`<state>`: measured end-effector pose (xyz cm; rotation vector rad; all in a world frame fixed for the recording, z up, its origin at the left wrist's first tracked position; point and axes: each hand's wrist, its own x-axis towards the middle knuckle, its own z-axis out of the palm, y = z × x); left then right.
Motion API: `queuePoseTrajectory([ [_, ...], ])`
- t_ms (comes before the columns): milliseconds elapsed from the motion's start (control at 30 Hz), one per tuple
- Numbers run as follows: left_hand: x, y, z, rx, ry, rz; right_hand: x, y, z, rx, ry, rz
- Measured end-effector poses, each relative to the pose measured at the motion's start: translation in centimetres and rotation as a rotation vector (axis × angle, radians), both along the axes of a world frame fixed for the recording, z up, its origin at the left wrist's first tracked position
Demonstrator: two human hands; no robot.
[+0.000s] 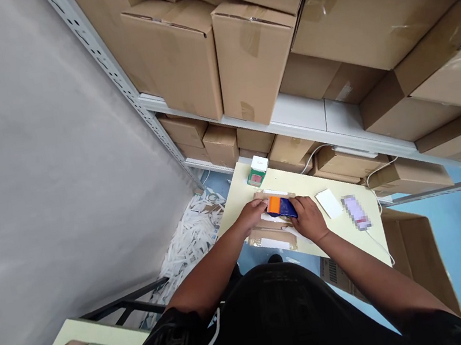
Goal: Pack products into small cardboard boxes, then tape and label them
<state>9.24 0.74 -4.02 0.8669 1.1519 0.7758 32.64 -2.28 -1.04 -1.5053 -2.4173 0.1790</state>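
Note:
An orange and dark blue tool that looks like a tape dispenser (280, 206) is between my two hands over the table. My right hand (309, 218) is closed around its dark blue end. At the orange end, my left hand (253, 214) has its fingers pressed together; whether they grip the tool or the cardboard beside it is hard to see. Below the tool lies a taped cardboard piece (276, 234) with white patches, reaching the table's near edge. A green box with a white top (258, 170) stands at the table's far left corner.
On the pale yellow table (333, 243) lie a white card or small box (329, 203) and a blurred phone-like thing (356, 212) with a cable. Shelves of cardboard boxes (256, 57) rise behind. Paper scraps (191, 231) cover the floor at left; an open carton (413, 248) stands right.

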Motion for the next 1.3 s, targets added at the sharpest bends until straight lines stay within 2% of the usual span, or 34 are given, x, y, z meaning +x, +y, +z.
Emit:
queuePoseTrajectory([
  [100,0.1,0.0,0.4,-0.041,-0.044,0.03,0.1,0.0,0.0,0.026,-0.01,0.016],
  [200,0.1,0.0,0.4,-0.055,0.027,0.024,0.1,0.1,0.2,0.061,-0.017,0.023],
  [333,0.8,0.0,-0.4,-0.007,0.167,0.052,-0.1,0.2,0.9,0.049,-0.095,0.057],
  [433,0.7,0.2,-1.4,-0.001,0.19,0.095,-0.1,0.2,1.6,0.011,-0.179,0.091],
  [500,-0.4,0.6,-2.1,-0.006,0.206,0.122,0.2,0.3,2.0,-0.011,-0.223,0.095],
  [667,-5.5,1.0,-4.0,0.007,0.356,0.216,1.5,0.1,2.2,-0.046,-0.286,0.081],
  [733,-6.2,0.7,-5.1,0.012,0.412,0.215,1.8,0.0,1.9,-0.051,-0.285,0.076],
  [867,-3.8,-1.0,-7.6,0.014,0.444,0.178,2.2,-0.1,0.9,-0.026,-0.225,0.051],
  [967,-1.6,-2.1,-8.9,0.004,0.419,0.209,2.5,0.0,0.2,0.007,-0.18,0.05],
  [1033,-1.2,-2.5,-9.1,0.003,0.394,0.266,2.8,0.0,-0.2,0.03,-0.155,0.05],
  [1133,-2.3,-2.5,-8.5,0.036,0.338,0.362,3.1,0.0,-0.8,0.06,-0.118,0.057],
  [1233,-3.7,-2.3,-7.5,0.131,0.159,0.472,3.5,-0.1,-1.6,0.086,-0.068,0.074],
  [1300,-4.0,-2.3,-7.2,0.151,0.053,0.496,4.0,-0.2,-2.1,0.112,-0.026,0.075],
])
